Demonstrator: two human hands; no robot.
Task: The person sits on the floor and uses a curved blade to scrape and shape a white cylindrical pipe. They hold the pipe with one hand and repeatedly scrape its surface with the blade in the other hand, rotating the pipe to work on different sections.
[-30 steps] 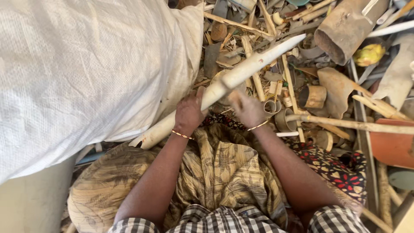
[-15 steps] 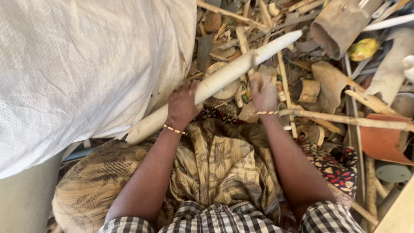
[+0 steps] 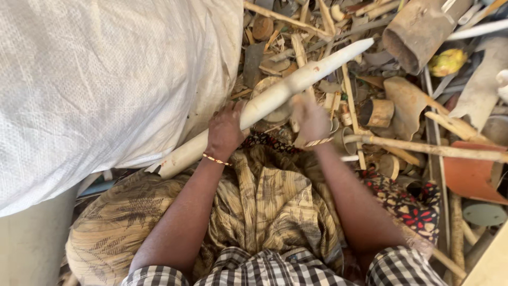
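Observation:
A long pale peeled stick (image 3: 296, 82) lies slanted across my lap, its pointed end up to the right. My left hand (image 3: 225, 132) grips its lower part, a thin bracelet on the wrist. My right hand (image 3: 311, 119), blurred from motion and also wearing a bracelet, sits against the stick's middle. Whether it holds a small tool or only the stick is unclear. A yellow-brown patterned cloth (image 3: 264, 206) covers my lap below both hands.
A large white woven sack (image 3: 100, 79) fills the left side, touching the stick's lower end. Wood scraps, bamboo rings (image 3: 378, 112) and thin sticks (image 3: 423, 148) litter the ground ahead. A brown tube (image 3: 418, 32) lies top right, an orange piece (image 3: 471, 175) at right.
The stick has slid up and to the right. My right hand moved along it toward the middle, and my left hand keeps its grip lower down.

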